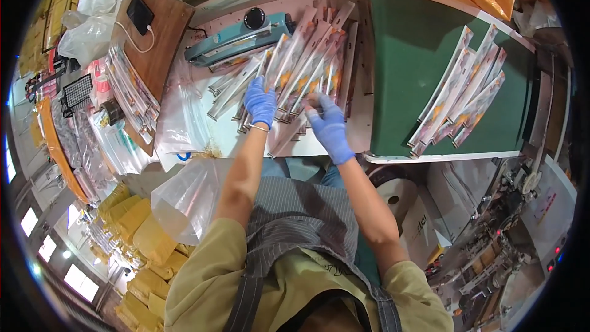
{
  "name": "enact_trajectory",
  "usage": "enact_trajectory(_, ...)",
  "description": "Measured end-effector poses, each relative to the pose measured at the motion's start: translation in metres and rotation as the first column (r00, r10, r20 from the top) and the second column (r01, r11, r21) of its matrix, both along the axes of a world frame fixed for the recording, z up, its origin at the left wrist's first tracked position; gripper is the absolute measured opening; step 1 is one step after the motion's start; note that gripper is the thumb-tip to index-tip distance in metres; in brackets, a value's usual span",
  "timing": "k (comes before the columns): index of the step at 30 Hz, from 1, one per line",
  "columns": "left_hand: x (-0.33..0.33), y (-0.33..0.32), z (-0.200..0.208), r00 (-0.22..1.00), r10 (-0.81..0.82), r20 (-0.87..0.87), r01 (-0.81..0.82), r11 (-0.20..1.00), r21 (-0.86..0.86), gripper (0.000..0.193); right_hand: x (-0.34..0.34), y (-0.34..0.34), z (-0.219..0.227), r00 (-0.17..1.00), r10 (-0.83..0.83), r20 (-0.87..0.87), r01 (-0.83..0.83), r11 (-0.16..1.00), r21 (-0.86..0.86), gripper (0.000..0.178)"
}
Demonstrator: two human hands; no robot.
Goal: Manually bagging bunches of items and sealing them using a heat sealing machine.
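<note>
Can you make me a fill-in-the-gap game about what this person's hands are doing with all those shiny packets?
1. Both hands, the left hand and the right hand, wear thin gloves coloured ____.
2. The hands rest on a fanned row of long, flat silver-and-orange sachets lying on a ____ worktable.
3. More of the same sachets lie on the conveyor belt, which is coloured ____.
4. The teal heat sealer with a black knob sits on the person's ____ side of the belt.

Missing words: blue; white; green; left
</note>
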State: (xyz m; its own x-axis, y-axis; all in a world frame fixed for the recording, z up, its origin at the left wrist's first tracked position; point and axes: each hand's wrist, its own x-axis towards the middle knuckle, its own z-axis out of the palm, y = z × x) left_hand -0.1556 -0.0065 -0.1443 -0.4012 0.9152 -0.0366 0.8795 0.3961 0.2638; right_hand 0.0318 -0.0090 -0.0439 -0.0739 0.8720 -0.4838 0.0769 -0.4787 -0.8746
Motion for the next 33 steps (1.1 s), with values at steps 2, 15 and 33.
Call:
enact_trajectory(2,0.022,0.009,0.013,0.994,0.014,0.11,-0.007,0.997,-0.071,0.037,-0.014,0.0,-0.033,0.998,-0.055,-0.005,0.055,0.997,-0.053,0.02)
enact_trajectory(15,0.023,0.012,0.019,0.967,-0.253,0.01,0.248,0.936,-0.251,0.042,-0.037,0.012,-0.053,0.987,-0.152,-0.058,0.154,0.988,0.025,0.037)
enact_trajectory(33,-0.117,0.031,-0.025,0.77,-0.624,-0.137,0.622,0.781,-0.06,0.107,0.185,-0.073,0.042,0.14,-0.409,0.902,-0.313,0.845,0.433,0.03)
